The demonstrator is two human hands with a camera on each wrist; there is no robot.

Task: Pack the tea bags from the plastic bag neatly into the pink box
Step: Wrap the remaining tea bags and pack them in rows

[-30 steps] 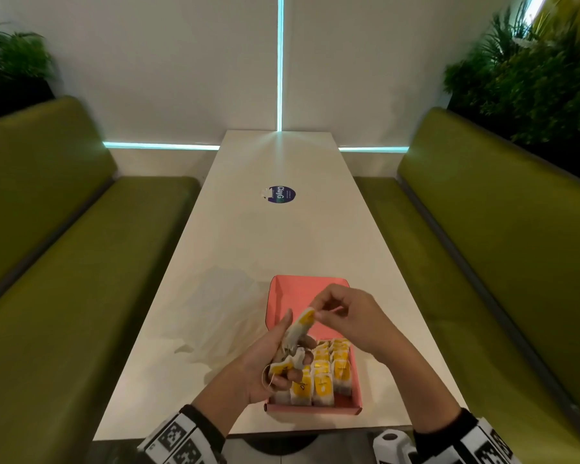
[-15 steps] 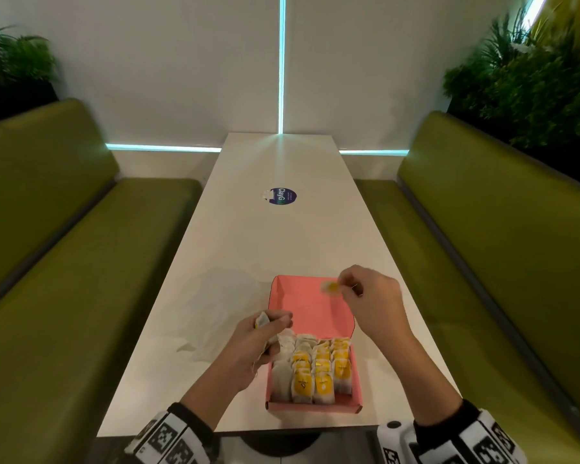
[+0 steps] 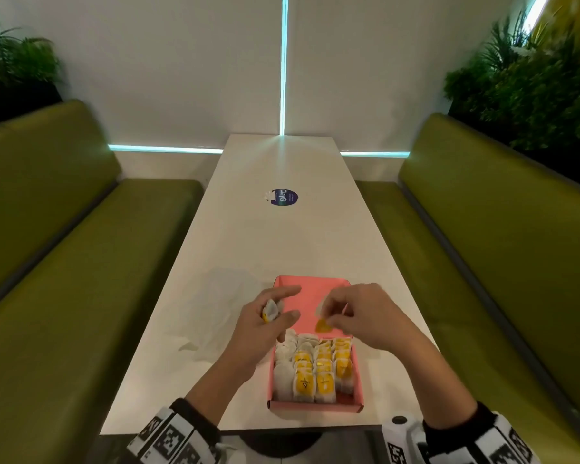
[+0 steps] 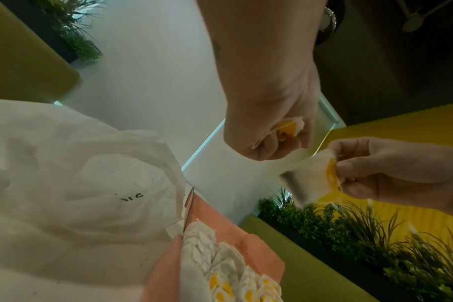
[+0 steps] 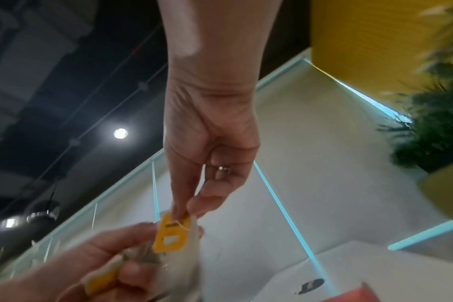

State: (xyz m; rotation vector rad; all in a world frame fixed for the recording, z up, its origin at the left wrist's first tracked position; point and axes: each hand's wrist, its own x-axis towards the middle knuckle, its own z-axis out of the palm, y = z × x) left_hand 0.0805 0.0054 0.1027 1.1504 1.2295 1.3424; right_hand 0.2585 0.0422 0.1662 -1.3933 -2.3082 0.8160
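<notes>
Only the wrist views show the right hand (image 5: pixel 210 163) pinching a tea bag (image 5: pixel 172 235) and the left hand (image 4: pixel 269 114) gripping another tea bag (image 4: pixel 287 127) above the pink box (image 3: pixel 315 289) on the white table (image 3: pixel 282 236) between green benches (image 3: pixel 64 262).

The right hand (image 5: pixel 210 143) is reaching down from the top of the frame, its thumb and forefinger pinching the top of a tea bag (image 5: pixel 178 237) that is showing a yellow tag (image 5: pixel 169 235) with a thin string crossing it. A ring (image 5: pixel 223 169) is sitting on one curled finger. Below, at the lower left, the left hand (image 5: pixel 91 263) is gripping another tea bag (image 5: pixel 103 280) with a yellow label, its fingers (image 5: pixel 132 271) curling around it. The two bags are overlapping in blur. At the lower right, a corner of the pink box (image 5: pixel 367 294) is lying on the white surface (image 5: pixel 349 265), near a dark round sticker (image 5: pixel 311 286).
</notes>
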